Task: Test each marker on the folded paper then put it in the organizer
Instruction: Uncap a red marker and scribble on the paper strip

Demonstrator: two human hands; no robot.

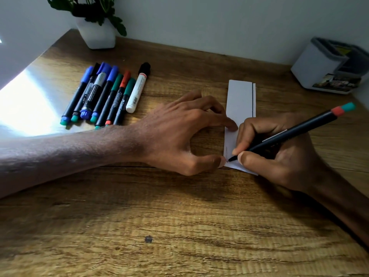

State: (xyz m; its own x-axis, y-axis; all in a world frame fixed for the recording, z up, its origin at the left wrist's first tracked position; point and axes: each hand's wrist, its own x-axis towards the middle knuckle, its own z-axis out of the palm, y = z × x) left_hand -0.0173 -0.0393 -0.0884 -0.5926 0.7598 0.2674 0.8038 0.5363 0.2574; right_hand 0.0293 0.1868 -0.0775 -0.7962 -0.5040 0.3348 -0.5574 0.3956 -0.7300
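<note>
The right hand [279,154] grips a marker [289,134] — tip on the folded paper [239,100] — beside the left hand [179,134], fingers spread, pinning the sheet.

Brown woodgrain bench [179,216], white folded paper [238,96], black marker [289,134] with a red-and-teal end, white organizer [315,62] with grey rim.

Folded paper [239,108] lies on the bench [179,216], right of frame centre. Row of markers [103,94] side by side at upper left, well apart from paper. Plant pot [96,34] behind the markers at the wall. Organizer [327,66] in the upper right corner, behind the paper.
</note>
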